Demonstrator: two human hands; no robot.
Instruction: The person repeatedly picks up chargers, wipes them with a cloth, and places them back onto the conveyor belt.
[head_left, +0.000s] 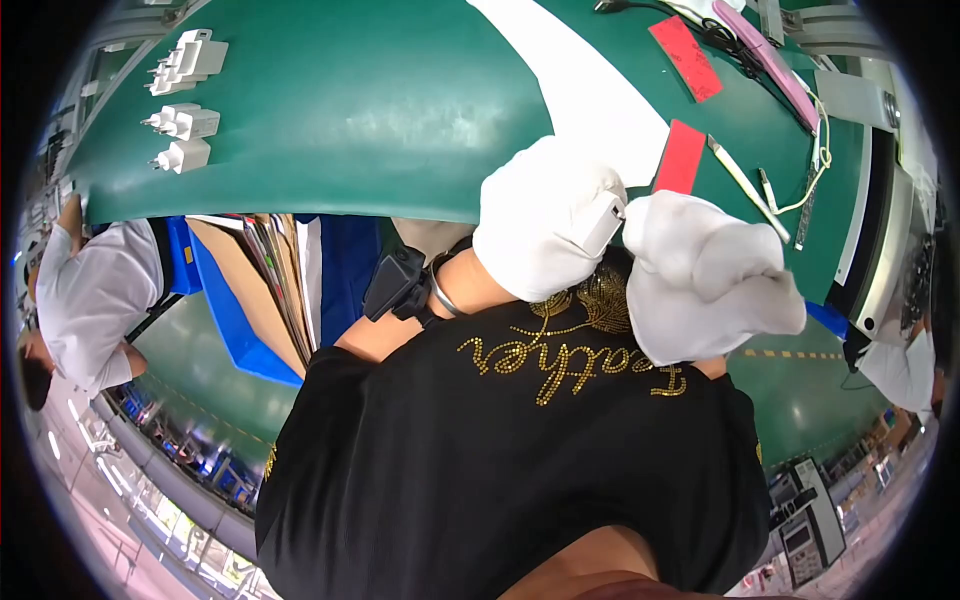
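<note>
Left hand (550,215), white-gloved: grip closed around one white charger (600,228), a dark port showing in its end; the piece sits between the two hands at the near edge of the desk (350,110). Right hand (705,270), white-gloved: fingers curled, just beside the charger; whether its grip grasps anything cannot be told. Left wrist: one black strapped device (397,283). Desk, green, left side: white plug adapters (185,122) in three groups, prongs to the left. Desk, far middle: one white sheet (600,85), curved in outline, reaching near the left hand. Desk, right side: two red cards (687,60), one farther, one nearer and close to the hands; one slim white pen-like tool (745,185), laid slantwise; one pale cable (825,155); one long pink tool (770,65); one black cord (720,35) beside it. Left, beyond the desk's near edge: one blue bin (238,325) holding upright cardboard and papers; farther left, a person (105,300) in white.
</note>
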